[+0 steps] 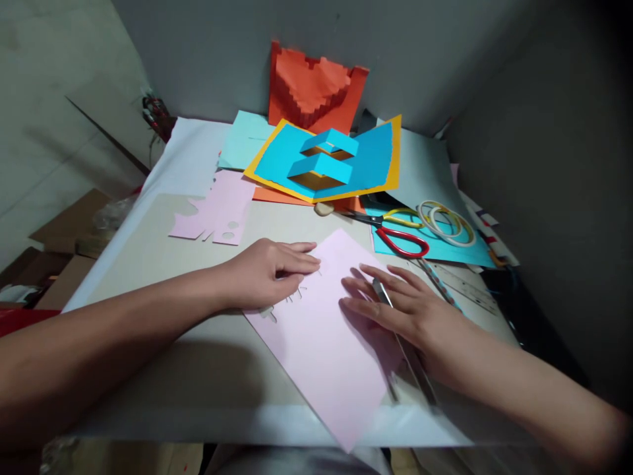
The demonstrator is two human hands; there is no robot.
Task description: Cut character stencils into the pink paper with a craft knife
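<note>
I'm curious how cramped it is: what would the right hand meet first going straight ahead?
Probably the left hand, across the large pink sheet; the right hand's height is hard to judge.

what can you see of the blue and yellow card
The card looks like paper, bright blue inside a yellow border, with slightly uneven blue edges. It lies partly open, its sides raised, with two box-like blue shapes standing out across the fold. It overlaps a pale green sheet, in front of an upright orange-red card. The left hand and right hand are clear of it.
</note>
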